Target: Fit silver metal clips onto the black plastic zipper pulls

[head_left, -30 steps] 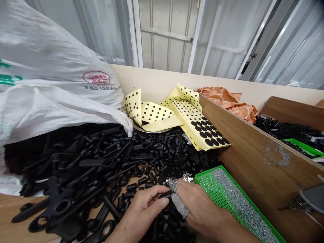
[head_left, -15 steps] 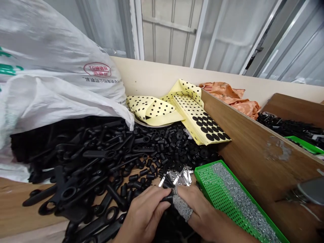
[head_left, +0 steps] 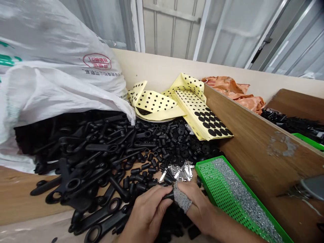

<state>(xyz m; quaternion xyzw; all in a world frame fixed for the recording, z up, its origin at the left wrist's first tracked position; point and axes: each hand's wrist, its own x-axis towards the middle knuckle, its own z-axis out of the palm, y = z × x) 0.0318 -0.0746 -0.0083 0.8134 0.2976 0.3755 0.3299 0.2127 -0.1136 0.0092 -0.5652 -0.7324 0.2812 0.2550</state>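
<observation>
Near the bottom centre, my left hand [head_left: 146,212] is closed, thumb and fingers pinching a small black plastic part [head_left: 170,195]. Its full shape is hidden by the fingers. My right hand [head_left: 199,206] meets it from the other side, closed around the far end of the same part. A grey wrapping [head_left: 182,199] covers a finger of that hand. Just beyond the fingertips lie thin silver metal strips [head_left: 183,171]. Short black cylinders [head_left: 138,177] are scattered left of them, and black plastic handles with ring ends [head_left: 101,216] pile up further left.
Right of my hands, a green perforated tray [head_left: 215,182] holds many tiny metal pieces. A white sack [head_left: 63,81] spills black handles at left. Yellow sheets with black dots [head_left: 202,114] lie behind. A wooden divider [head_left: 248,131] runs along the right, with orange bags [head_left: 235,91] beyond it.
The view has shifted slightly, so the surroundings sit a little differently. Both hands stay together on the black part, with only a slight change in finger position.
</observation>
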